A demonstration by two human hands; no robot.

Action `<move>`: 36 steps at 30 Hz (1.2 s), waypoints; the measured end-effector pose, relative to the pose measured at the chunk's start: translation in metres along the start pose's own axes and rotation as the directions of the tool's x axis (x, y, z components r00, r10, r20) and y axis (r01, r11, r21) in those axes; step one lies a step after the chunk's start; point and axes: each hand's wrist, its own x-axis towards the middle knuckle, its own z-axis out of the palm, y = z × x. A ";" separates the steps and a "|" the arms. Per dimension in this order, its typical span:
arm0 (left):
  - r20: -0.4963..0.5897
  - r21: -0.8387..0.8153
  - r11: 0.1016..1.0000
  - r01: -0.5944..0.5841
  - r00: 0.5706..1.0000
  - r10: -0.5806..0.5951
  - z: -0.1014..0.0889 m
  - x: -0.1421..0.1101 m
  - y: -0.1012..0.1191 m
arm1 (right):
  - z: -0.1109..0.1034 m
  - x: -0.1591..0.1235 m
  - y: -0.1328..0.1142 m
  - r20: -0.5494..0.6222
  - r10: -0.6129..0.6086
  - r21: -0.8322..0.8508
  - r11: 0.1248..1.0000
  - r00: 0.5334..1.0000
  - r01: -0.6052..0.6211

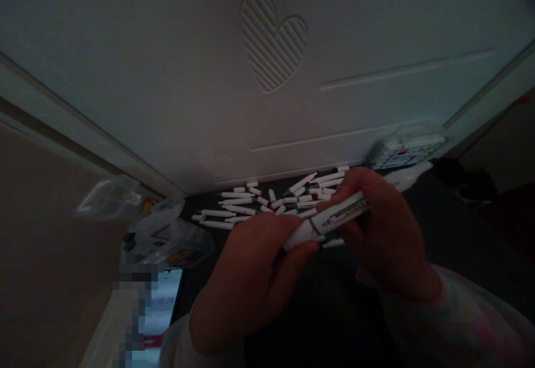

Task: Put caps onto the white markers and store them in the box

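A white marker (pixel 340 214) with dark print on its barrel lies at a slant between my hands. My right hand (pixel 384 228) is wrapped around the barrel, and the pale far end sticks out past it to the upper right. At the lower end, my left hand (pixel 254 267) pinches the white cap (pixel 297 236) between thumb and fingers. A dark ring shows where cap and barrel meet. Behind my hands, many loose white markers (pixel 240 201) and short caps with coloured ends (pixel 272 195) lie scattered on a dark surface (pixel 334 301).
A clear plastic case (pixel 167 240) stands open at the left. Below it a lit screen (pixel 161 301) shows, partly pixelated. A packed clear case (pixel 407 148) leans at the back right. Behind everything rises a pale panel (pixel 167 78) with an embossed heart (pixel 273 39).
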 end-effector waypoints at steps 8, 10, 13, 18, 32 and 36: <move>0.106 -0.147 0.982 0.120 0.989 -0.105 0.002 0.002 -0.002 | -0.003 0.004 0.003 0.166 0.168 0.187 0.962 0.972 -0.198; 0.148 -0.235 0.954 0.184 0.977 -0.152 0.005 0.005 -0.003 | -0.004 0.005 0.008 0.238 0.183 0.241 0.940 0.954 -0.241; 0.166 -0.355 0.905 0.235 0.968 -0.186 0.012 0.008 -0.004 | -0.003 0.002 0.018 0.337 0.162 0.311 0.911 0.927 -0.272; -0.012 -0.565 0.769 0.298 0.930 -0.369 0.027 0.009 -0.004 | 0.000 -0.003 0.027 0.339 0.119 0.335 0.912 0.933 -0.238; -0.070 -0.939 0.303 0.162 0.774 -0.629 0.055 0.016 -0.004 | 0.018 -0.011 0.033 0.525 0.051 0.042 0.995 0.849 -0.085; -0.167 -0.930 0.354 0.100 0.743 -0.648 0.043 0.016 -0.017 | 0.012 -0.006 0.032 0.472 0.084 -0.011 0.996 0.878 -0.090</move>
